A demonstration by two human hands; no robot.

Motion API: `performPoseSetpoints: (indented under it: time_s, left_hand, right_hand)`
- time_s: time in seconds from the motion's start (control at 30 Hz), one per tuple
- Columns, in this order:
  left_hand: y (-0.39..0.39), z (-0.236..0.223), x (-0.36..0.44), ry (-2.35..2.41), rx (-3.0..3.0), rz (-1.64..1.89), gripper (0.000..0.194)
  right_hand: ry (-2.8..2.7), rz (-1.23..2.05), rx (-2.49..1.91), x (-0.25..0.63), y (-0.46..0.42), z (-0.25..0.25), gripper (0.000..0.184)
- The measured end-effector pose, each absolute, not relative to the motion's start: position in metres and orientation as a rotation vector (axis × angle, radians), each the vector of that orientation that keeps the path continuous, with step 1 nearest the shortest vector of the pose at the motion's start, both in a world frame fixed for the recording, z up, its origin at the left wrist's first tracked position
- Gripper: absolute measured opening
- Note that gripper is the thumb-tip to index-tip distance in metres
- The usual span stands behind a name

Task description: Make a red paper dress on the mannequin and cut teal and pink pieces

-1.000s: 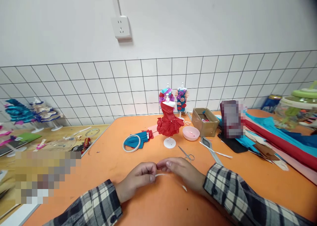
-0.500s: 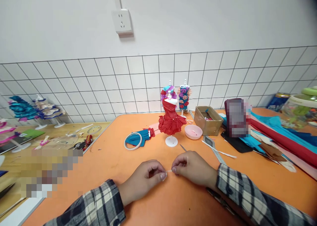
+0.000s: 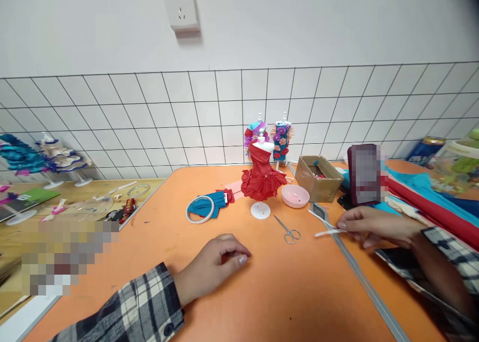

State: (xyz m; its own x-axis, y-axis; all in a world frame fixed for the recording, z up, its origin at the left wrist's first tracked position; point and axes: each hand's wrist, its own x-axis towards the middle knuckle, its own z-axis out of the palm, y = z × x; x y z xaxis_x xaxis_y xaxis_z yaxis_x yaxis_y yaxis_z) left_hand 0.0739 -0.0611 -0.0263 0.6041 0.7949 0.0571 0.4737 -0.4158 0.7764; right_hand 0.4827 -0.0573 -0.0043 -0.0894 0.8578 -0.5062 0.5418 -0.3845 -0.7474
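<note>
Two white lengths show at the fingertips of the right hand (image 3: 374, 227): a lower white strip (image 3: 325, 233), pinched between thumb and finger, and an upper white strand (image 3: 318, 218), which crosses the grey strap (image 3: 358, 269). Whether the two join under the fingers cannot be determined. Both sit to the right of the scissors (image 3: 286, 230), above or on the orange table (image 3: 269, 292).

Change noted: half a second ago both hands were close together at the centre, with a short white piece between them. The right hand has since moved away to the right, over the strap. The left hand (image 3: 217, 264) remains in nearly the same position, resting on the table, fingers curled, thumb tip close to the index finger; whether anything is retained there cannot be seen.

Scissors, previously mostly covered by the right hand, are now fully exposed, lying with rings toward the person. Beyond them, the red dress (image 3: 261, 174) stands upright on its white base, unchanged. The pink bowl (image 3: 290, 203) and cardboard box (image 3: 325, 188) stand to its right, also undisturbed. The white ring (image 3: 199, 222) lies over blue material (image 3: 214, 202), left of the dress, as before.
</note>
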Motion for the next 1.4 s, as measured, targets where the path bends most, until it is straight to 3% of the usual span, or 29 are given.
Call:
performPoseSetpoints:
  time_s: [0.13, 0.4, 0.53, 0.67, 0.8, 0.97, 1.17, 1.4]
  left_hand:
    - [-0.062, -0.025, 0.075, 0.991, 2.084, 0.555, 0.032]
    - [-0.074, -0.016, 0.096, 0.941, 2.183, 0.949, 0.043]
    - [-0.081, -0.012, 0.117, 1.031, 2.440, 0.829, 0.027]
    - [-0.080, -0.015, 0.122, 1.108, 2.469, 0.675, 0.008]
    - [-0.074, -0.024, 0.114, 1.138, 2.400, 0.702, 0.007]
    - [-0.060, -0.030, 0.103, 1.161, 2.173, 0.865, 0.007]
    - [-0.061, -0.025, 0.102, 0.989, 1.914, 1.093, 0.021]
    - [-0.066, -0.026, 0.103, 0.921, 1.967, 1.039, 0.025]
  right_hand:
    - [-1.449, 1.419, -1.947, 0.489, -0.058, -0.014, 0.046]
    - [-1.821, 1.608, -1.402, 0.380, -0.083, -0.007, 0.029]
    - [-1.992, 1.286, -1.279, 0.328, -0.092, -0.020, 0.016]
    - [-1.925, 1.209, -1.319, 0.320, -0.094, -0.027, 0.013]
    - [-1.944, 1.067, -1.372, 0.336, -0.089, -0.029, 0.017]
    - [-2.262, 0.244, -1.438, 0.350, -0.071, -0.030, 0.025]
    - [-2.510, -0.209, -1.513, 0.313, -0.044, -0.033, 0.044]
    - [-2.587, -0.198, -1.514, 0.299, -0.028, -0.034, 0.036]
